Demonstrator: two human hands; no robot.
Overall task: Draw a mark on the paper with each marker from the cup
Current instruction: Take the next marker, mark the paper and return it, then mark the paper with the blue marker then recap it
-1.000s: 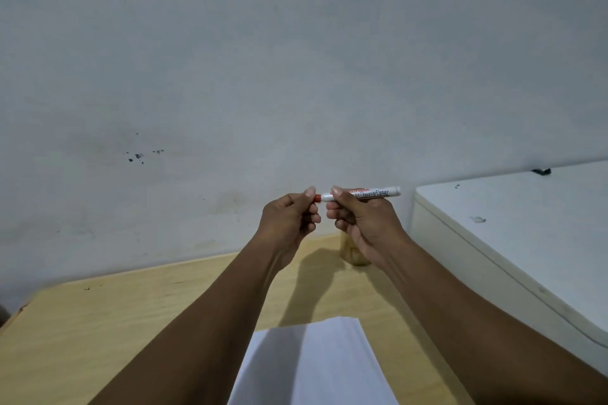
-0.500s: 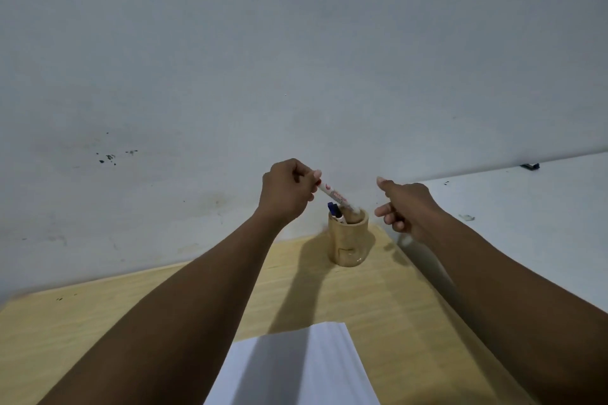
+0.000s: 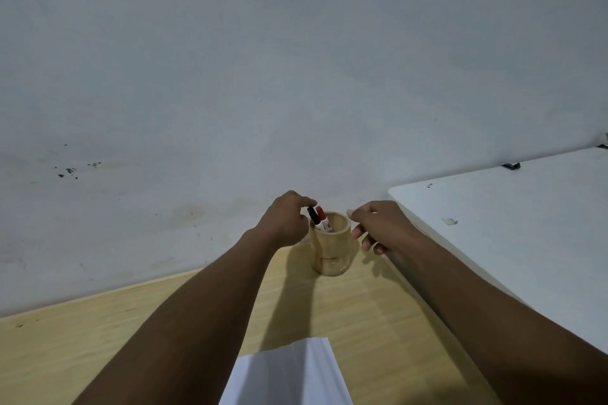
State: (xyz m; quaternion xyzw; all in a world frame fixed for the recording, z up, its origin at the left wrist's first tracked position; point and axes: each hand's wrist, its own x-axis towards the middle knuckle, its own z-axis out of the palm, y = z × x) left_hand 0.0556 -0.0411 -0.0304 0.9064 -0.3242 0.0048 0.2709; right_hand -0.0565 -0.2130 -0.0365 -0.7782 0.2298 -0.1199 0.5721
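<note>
Left hand (image 3: 285, 220) curled at the near-left rim of the cup (image 3: 330, 244), fingertips narrowed around the top of the dark-capped marker (image 3: 313, 215); hard to tell whether pinching it firmly or only touching. Right hand (image 3: 381, 225) just right of the cup, loosely parted and holding nothing, fingers close to the cup's wall without clear contact. Inside the cup, two markers leaning toward the left rim: the dark-capped one and, touching it on the right, a red-capped marker (image 3: 321, 215), both capped. Cup upright at the far end of the wooden counter (image 3: 65, 348), close to the wall (image 3: 296, 59), with a white surface (image 3: 513, 227) to its right. Nearer, well apart from the cup, the paper (image 3: 289, 371), only its far part showing and that part blank; any marks lower down out of sight. Judged from this: both markers in the cup, none uncapped, so at best partway; cannot tell which have been used. Probably next: lifting the dark-capped marker, uncapping, marking the paper, returning it.
</note>
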